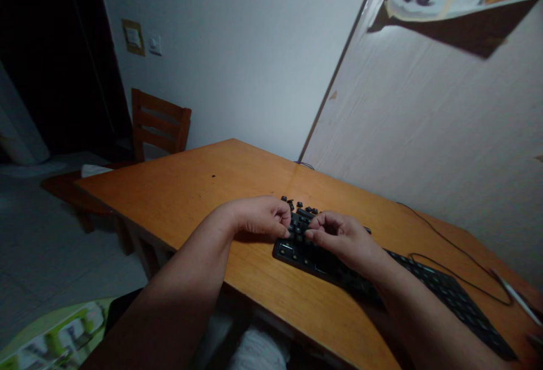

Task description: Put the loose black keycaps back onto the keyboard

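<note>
- The black, long, rectangular plastic keyboard [449, 293] lies on the orange-brown wooden table [254, 172], its near-left end just below the fingertips of both hands and the rest running under the right forearm and out beyond it.
- The left hand [263, 217] is curled, thumb and fingertips drawn close together at the keys; whether a key is pinched there, I cannot tell.
- The right hand [343, 237] faces it, thumb and forefinger in a narrow pinch just beside the left fingertips; anything held between them is too small to make out.
- Done, or undone, so far: below the fingertips, the end of the keyboard shows bare key positions with small pale dots [294, 256], so some caps appear to be off.
- Several small, dark, blocky keycaps [300, 204] lie loose on the table just past the fingertips; more dark keys crowd the gap between the hands, and which of those are seated is unclear.
- Beyond the right forearm, the far section of the keyboard looks covered with keys, apparently untouched.
- My judgement: the key work is partway along and gathered at this one end; one still moment does not show whether caps are coming off or going on.
- A thin black cable [428, 228] curves across the table beyond the right hand, clear of both hands.
</note>
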